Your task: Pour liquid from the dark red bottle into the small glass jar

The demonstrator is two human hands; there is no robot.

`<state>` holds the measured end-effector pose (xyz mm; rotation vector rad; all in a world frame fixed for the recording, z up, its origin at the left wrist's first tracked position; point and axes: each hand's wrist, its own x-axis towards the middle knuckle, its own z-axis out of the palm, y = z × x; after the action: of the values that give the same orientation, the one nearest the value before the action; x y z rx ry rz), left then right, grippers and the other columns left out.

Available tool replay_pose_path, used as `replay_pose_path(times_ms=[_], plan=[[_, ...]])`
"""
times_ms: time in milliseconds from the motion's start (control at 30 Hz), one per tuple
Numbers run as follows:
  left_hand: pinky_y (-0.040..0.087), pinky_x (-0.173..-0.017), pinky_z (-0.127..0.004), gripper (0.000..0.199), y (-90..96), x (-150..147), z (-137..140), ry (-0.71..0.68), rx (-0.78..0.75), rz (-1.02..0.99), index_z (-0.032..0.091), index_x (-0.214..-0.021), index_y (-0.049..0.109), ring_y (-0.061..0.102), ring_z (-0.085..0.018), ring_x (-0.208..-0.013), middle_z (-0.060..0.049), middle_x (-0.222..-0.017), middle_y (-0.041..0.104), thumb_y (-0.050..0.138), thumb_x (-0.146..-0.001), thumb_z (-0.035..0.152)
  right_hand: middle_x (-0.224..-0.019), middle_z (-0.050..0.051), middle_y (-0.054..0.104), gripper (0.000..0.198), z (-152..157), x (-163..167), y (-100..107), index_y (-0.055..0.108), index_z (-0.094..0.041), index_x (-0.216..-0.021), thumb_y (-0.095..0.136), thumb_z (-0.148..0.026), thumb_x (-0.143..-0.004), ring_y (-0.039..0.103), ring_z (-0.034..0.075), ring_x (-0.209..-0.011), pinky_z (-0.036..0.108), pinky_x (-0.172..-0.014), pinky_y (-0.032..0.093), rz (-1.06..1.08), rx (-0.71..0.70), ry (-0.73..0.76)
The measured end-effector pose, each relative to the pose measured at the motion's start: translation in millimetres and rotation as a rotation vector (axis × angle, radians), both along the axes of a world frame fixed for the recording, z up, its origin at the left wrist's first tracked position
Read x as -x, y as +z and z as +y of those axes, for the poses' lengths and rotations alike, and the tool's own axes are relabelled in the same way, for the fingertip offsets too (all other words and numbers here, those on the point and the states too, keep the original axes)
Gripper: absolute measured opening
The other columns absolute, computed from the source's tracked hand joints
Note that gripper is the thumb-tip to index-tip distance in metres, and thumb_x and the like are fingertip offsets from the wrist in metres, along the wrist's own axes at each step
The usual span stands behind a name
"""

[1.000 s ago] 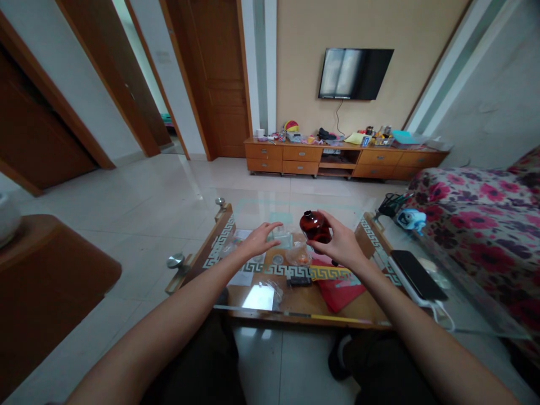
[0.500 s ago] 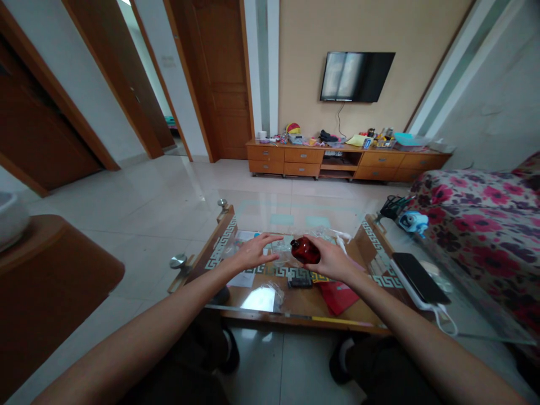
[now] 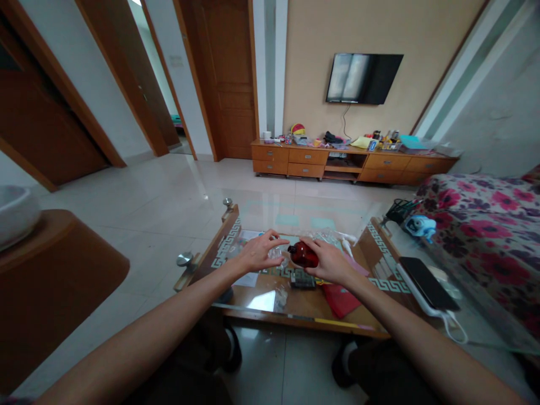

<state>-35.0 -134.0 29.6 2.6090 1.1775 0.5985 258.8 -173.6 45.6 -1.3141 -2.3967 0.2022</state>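
Note:
A dark red, shiny bottle [image 3: 304, 255] lies on its side in the air over the glass-topped table, its black neck turned to the left. My right hand [image 3: 331, 261] is wrapped around its base end. Just left of the neck is my left hand [image 3: 258, 253], fingers curved and apart, thumb separate from the forefinger. It does not touch the bottle. Clear crumpled plastic shows behind the gap between the left fingers, seemingly below the hands. Beneath the glass are a small black box [image 3: 302, 281] and a red packet [image 3: 341, 301].
On the table's right side lie a black phone [image 3: 428, 283] with a white cable and a blue-and-white toy [image 3: 421, 226]. A wooden cabinet [image 3: 307, 163] stands along the far wall under a television [image 3: 364, 79]. A flowered sofa [image 3: 489, 225] is on the right.
My left hand has moved nearer the bottle's neck, and its fingers are more curved. The bottle is turned more level in my right hand. The view has shifted slightly.

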Motion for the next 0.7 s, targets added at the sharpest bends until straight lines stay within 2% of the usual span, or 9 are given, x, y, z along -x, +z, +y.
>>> replay_pose_path(times_ms=[300,700], plan=[[0.054,-0.099,-0.042,0.057,2.8,3,-1,-0.026,0.041,-0.022,0.040,-0.147,0.058,0.064,-0.027,-0.108,-0.007,-0.142,0.052,0.068,-0.092,0.049,-0.136,0.014,0.063,0.095,5,2,-9,0.040,-0.033,-0.161,0.079,-0.032,-0.074,0.065,0.035,-0.115,0.047,-0.096,0.052,-0.073,0.002,0.040],[0.054,-0.100,-0.042,0.057,-10.4,4,6,-0.010,0.023,-0.046,0.040,-0.146,0.059,0.064,-0.024,-0.106,-0.007,-0.139,0.051,0.070,-0.090,0.049,-0.134,0.012,0.064,0.092,6,5,-3,0.041,-0.035,-0.160,0.078,-0.036,-0.075,0.065,0.035,-0.112,0.049,-0.094,0.052,-0.037,-0.027,0.014]])
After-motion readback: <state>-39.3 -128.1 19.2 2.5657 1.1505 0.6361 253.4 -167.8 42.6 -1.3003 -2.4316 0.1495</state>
